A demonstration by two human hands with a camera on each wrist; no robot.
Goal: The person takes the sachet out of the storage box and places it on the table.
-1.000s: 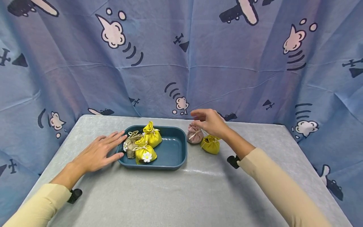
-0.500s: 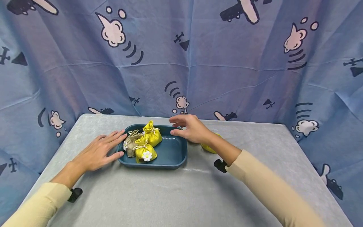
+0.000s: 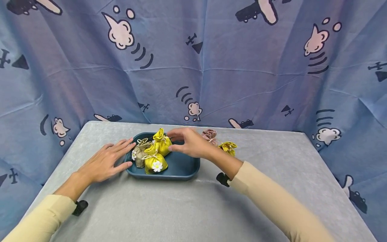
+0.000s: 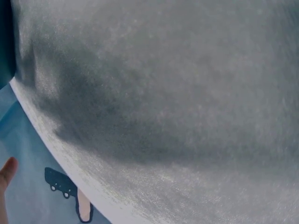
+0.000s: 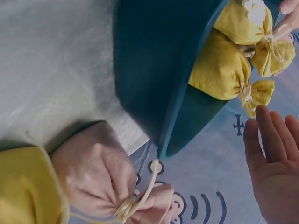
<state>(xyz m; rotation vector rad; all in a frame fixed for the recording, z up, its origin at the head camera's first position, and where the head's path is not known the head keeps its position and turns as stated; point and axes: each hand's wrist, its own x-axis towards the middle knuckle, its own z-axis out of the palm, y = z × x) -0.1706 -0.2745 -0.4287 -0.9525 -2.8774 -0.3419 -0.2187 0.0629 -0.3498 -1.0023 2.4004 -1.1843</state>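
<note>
A blue-green tray (image 3: 169,177) stands on the grey cloth of the table (image 3: 169,211), and 3 small cloth pouches lie in its left part. The beige pouch (image 3: 139,158) is nearest to the left wall. Beside it is the front yellow pouch (image 3: 155,164), which carries a white flower (image 3: 157,166), and behind this is the rear yellow pouch (image 3: 163,146).

The left hand (image 3: 105,163) lies at the left end of the tray, with its fingertips at the rim. Its fingers are straight and the thumb stands apart; it has hold of nothing.

The right hand (image 3: 190,143) is above the right part of the tray, its fingertips near the right side of the rear yellow pouch. Its fingers are extended, with a wide gap to the thumb, and no thing is gripped between them. If the fingertips touch the pouch, it is not possible to tell.

To the right of the tray, outside it, are 2 more pouches on the table: the pink pouch (image 3: 209,136) and, just beside it, the outer yellow pouch (image 3: 228,148). The right forearm partly hides both. Behind the table hangs a blue curtain (image 3: 193,67) with printed airplanes and clouds.
</note>
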